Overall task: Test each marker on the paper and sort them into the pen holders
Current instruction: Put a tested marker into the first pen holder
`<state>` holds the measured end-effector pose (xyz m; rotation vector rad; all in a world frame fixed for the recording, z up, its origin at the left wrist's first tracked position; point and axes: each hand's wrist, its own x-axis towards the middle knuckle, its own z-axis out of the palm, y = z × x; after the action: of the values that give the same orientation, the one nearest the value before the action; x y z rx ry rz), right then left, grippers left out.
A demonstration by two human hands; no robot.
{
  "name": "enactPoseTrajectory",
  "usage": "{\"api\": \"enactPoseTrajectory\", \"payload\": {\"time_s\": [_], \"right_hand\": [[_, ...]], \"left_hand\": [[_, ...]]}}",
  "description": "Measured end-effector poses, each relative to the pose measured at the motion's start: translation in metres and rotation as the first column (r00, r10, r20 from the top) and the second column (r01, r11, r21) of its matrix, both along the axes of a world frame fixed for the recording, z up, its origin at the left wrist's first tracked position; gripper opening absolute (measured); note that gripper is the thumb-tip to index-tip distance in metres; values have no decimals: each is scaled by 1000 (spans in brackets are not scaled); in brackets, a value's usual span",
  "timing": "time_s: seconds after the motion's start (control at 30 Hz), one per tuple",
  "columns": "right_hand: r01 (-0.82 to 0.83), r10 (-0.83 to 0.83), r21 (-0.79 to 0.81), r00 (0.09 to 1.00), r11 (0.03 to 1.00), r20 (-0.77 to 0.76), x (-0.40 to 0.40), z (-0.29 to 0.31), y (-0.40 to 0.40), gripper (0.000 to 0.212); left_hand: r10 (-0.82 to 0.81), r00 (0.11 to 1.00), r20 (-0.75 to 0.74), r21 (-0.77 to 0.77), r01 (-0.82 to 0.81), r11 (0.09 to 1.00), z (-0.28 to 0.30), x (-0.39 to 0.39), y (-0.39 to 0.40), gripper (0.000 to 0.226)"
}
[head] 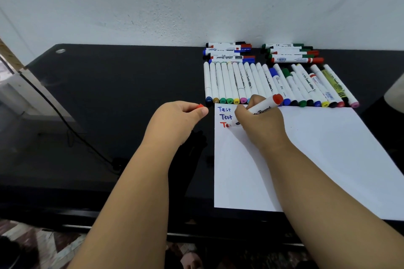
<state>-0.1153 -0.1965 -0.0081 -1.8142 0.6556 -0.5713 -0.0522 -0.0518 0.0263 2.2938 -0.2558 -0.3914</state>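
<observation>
Two blue "Test" lines done, third in red | my right hand (255, 118) grips red marker (265, 105), tip on paper (306, 155) | my left hand (179, 116) pinches its cap (200, 106) aside, ready for recapping | untested marker row (279, 85) just beyond my right hand | holders not seen.

Soft, even light is cast from above; a faint shadow is thrown under the right hand (260, 124) (edges are bent, slightly blurred).
</observation>
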Motion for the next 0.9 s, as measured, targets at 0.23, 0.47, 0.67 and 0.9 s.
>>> {"api": "enactPoseTrajectory", "payload": {"time_s": [0.23, 0.47, 0.67, 0.9], "right_hand": [[29, -29, 8, 999, 1000, 26, -1, 0, 0, 37], [38, -39, 50, 999, 998, 30, -2, 2, 0, 37], [75, -75, 19, 997, 997, 29, -2, 2, 0, 37], [70, -71, 46, 997, 996, 14, -2, 3, -1, 37]], "left_hand": [[-13, 1000, 5, 16, 13, 1000, 1, 0, -1, 29], [-5, 1000, 3, 8, 5, 1000, 0, 0, -1, 29], [-5, 1000, -7, 2, 5, 1000, 2, 0, -1, 29], [-15, 1000, -9, 7, 15, 1000, 1, -2, -1, 28]]}}
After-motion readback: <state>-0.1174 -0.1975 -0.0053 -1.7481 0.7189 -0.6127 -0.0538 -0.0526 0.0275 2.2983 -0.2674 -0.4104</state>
